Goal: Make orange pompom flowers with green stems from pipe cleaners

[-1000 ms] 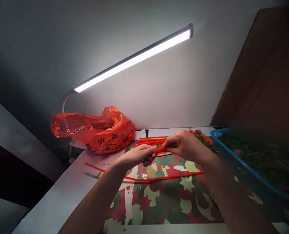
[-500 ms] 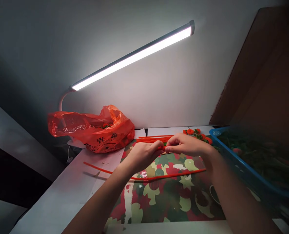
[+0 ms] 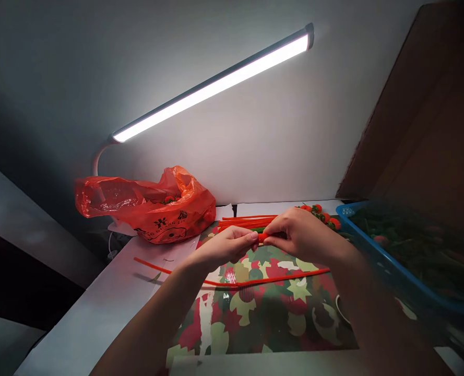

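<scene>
Both hands meet above the middle of the counter, and one short orange pipe-cleaner piece (image 3: 262,237) sits pinched between them. The left hand (image 3: 227,249) closes thumb and forefinger tips on its left end; the right hand (image 3: 296,236) closes its grip on the right end, with the other fingers curled over. Only a small stub of the piece shows in the gap between the fingertips, held clear of the surface. Whether a green stem runs on inside the right hand is too dark to tell.

Just behind the hands lies a bundle of straight orange pipe cleaners (image 3: 241,222). Below the hands, one long orange pipe cleaner (image 3: 286,277) stretches across the camouflage-patterned mat (image 3: 263,318) and out onto the bare white counter (image 3: 110,303), passing under the left forearm.

Behind the right hand, near the wall, rests a small cluster of orange-and-green pieces (image 3: 322,215). A blue basket (image 3: 347,219) of dark green and red pieces stands just right of the right wrist. An orange plastic bag (image 3: 149,209) slumps at the back left, well apart from the hands. A lit lamp bar (image 3: 216,86) slants overhead.
</scene>
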`<action>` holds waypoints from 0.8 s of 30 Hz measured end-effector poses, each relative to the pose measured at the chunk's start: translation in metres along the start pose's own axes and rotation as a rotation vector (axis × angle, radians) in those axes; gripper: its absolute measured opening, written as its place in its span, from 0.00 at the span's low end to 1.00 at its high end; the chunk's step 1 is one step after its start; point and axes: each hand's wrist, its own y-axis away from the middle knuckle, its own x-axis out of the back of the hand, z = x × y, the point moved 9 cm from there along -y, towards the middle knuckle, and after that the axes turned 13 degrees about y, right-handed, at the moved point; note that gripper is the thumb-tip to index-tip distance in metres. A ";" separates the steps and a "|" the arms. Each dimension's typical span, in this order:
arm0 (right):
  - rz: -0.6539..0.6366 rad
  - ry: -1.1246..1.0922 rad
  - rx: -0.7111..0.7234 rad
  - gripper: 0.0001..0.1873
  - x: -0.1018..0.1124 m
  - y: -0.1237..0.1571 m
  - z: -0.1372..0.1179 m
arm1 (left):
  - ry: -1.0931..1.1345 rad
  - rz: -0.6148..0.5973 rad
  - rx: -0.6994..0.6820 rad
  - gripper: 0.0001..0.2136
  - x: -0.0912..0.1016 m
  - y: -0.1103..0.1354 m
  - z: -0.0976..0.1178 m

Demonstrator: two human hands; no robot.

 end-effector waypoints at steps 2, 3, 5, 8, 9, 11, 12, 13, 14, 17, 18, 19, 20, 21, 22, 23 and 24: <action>-0.036 -0.084 -0.019 0.15 -0.003 -0.001 0.002 | -0.169 0.075 -0.094 0.19 0.006 0.003 0.012; -0.085 -0.170 -0.026 0.16 -0.007 -0.001 0.003 | -0.299 0.128 -0.163 0.19 0.009 0.006 0.020; -0.216 -0.366 -0.045 0.17 -0.020 -0.001 0.004 | -0.559 0.211 -0.281 0.17 0.011 0.012 0.036; -0.335 -0.510 -0.089 0.18 -0.033 0.000 0.005 | -0.784 0.250 -0.334 0.16 0.009 0.016 0.043; -0.326 -0.505 -0.103 0.17 -0.033 0.000 0.006 | -0.806 0.250 -0.327 0.17 0.009 0.016 0.043; -0.282 -0.460 -0.108 0.15 -0.033 -0.002 0.006 | -0.782 0.236 -0.291 0.17 0.011 0.015 0.039; -0.261 -0.431 -0.102 0.15 -0.033 -0.003 0.005 | -0.744 0.221 -0.267 0.17 0.012 0.014 0.037; -0.244 -0.400 -0.090 0.15 -0.032 -0.004 0.003 | -0.697 0.206 -0.242 0.18 0.013 0.014 0.034; -0.228 -0.361 -0.075 0.14 -0.032 -0.005 0.001 | -0.644 0.192 -0.217 0.18 0.014 0.013 0.031; -0.137 -0.195 -0.030 0.13 -0.026 -0.009 -0.004 | -0.482 0.170 -0.163 0.18 0.019 0.011 0.024; -0.097 -0.140 -0.018 0.12 -0.023 -0.010 -0.006 | -0.436 0.163 -0.151 0.19 0.020 0.011 0.023; -0.061 -0.093 -0.007 0.12 -0.020 -0.011 -0.008 | -0.395 0.152 -0.141 0.19 0.021 0.010 0.022; -0.030 -0.057 0.003 0.11 -0.017 -0.011 -0.010 | -0.358 0.137 -0.134 0.19 0.021 0.010 0.022; -0.006 -0.033 0.012 0.11 -0.015 -0.011 -0.013 | -0.325 0.121 -0.128 0.19 0.020 0.010 0.022; 0.012 -0.020 0.020 0.11 -0.013 -0.010 -0.016 | -0.295 0.107 -0.123 0.19 0.020 0.011 0.023; 0.026 -0.014 0.024 0.11 -0.012 -0.010 -0.018 | -0.269 0.096 -0.120 0.19 0.020 0.012 0.024; 0.035 -0.019 0.027 0.11 -0.011 -0.010 -0.020 | -0.254 0.090 -0.115 0.19 0.020 0.014 0.026</action>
